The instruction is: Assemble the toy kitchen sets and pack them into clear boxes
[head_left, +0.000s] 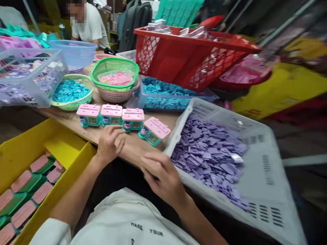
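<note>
I looked down at a big grey crate (258,177) on my right. It was tipped toward me, with a heap of small purple pieces (206,149) inside. Behind it stood a red basket (178,61). On my left was a yellow box (22,146) with pink and green toys packed in rows.

The brown table (135,144) ran between them. Farther back on it sat a green basket (114,63) with pink bits inside.

My left hand (111,143) rested on the table with its fingers curled in. I could not tell if it held anything. My right hand (160,177) was at the table edge, just beside the crate's corner. It was blurry, fingers bent, and I could not tell if it held anything either.

Three toy houses (111,115) with pink roofs stood in a row just past my left hand. A fourth house (154,131) stood turned at an angle, near the crate.
</note>
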The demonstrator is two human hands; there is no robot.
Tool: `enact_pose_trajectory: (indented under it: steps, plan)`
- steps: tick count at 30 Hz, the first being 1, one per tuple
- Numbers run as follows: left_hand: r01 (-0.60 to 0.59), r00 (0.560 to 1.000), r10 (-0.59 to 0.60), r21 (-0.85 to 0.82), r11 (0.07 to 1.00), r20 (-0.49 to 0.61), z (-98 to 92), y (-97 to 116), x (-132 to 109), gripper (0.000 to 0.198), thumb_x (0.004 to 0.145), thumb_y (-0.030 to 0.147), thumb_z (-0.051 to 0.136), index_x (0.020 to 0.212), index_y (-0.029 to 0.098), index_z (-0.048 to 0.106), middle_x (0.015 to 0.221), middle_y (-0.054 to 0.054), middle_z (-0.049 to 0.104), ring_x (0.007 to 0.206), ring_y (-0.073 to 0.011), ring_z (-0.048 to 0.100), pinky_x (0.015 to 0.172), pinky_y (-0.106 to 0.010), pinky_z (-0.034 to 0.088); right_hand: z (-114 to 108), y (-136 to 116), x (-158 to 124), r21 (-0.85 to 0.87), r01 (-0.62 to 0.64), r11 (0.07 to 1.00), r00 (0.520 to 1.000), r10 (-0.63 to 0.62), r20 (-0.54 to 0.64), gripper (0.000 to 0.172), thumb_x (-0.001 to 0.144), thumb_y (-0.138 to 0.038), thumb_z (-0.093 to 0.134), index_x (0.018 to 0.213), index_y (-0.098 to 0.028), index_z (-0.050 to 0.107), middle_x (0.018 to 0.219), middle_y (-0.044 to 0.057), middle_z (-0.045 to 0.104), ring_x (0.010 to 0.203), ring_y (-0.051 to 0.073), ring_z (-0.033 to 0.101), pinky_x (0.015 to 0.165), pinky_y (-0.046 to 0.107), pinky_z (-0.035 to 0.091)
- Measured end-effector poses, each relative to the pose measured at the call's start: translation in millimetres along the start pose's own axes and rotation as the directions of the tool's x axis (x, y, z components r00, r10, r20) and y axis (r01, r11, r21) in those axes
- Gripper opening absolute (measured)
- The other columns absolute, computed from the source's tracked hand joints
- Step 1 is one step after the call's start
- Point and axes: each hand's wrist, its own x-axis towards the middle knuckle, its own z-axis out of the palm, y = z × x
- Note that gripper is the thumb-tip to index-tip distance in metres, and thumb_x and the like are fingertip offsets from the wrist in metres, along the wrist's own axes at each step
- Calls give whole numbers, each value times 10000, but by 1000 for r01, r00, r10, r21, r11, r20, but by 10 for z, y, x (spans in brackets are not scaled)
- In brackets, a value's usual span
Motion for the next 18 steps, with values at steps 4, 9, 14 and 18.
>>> enact_pose_trajectory:
  steps: [4, 9, 14, 18]
  plan:
    - [-114, 981, 107, 35, 993, 160, 197, -156, 558, 265, 913, 318, 600, 1125, 165, 645, 1244, -156, 627, 1188, -302, 550, 1031, -488, 475, 300, 95, 418, -186, -153, 971, 981, 127, -143, 322, 937, -216, 612, 1258, -231, 631, 1220, 128, 664, 1168, 281, 605, 977, 457, 482]
    - [-327, 862, 367, -170, 930, 349, 699, 121, 1032, 482, 869, 451, 661, 1219, 125, 603, 1351, -217, 560, 1272, -368, 504, 1074, -553, 426, -209, 270, -30, -487, -490, 723, 871, 386, -303, 315, 977, -392, 564, 1215, -198, 632, 1133, 141, 696, 1036, 290, 629, 860, 406, 437]
    - [25, 862, 204, -442, 897, 463, 1347, 507, 1205, 787, 842, 583, 655, 1429, 106, 439, 1463, -266, 496, 1334, -363, 516, 1071, -514, 451, -421, 496, -466, -547, -421, 723, 906, 303, -297, 404, 1042, -343, 413, 708, -213, 599, 593, 4, 598, 627, 166, 541, 778, 336, 385]
    - [583, 706, -244, -350, 733, 665, 1821, 734, 1542, 595, 688, 388, 794, 1178, 84, 645, 1143, -230, 705, 1023, -360, 691, 824, -422, 559, -485, 580, -461, -613, -310, 727, 942, 150, -299, 477, 1029, -332, 457, 569, -206, 493, 514, -32, 490, 554, 128, 448, 793, 320, 370]
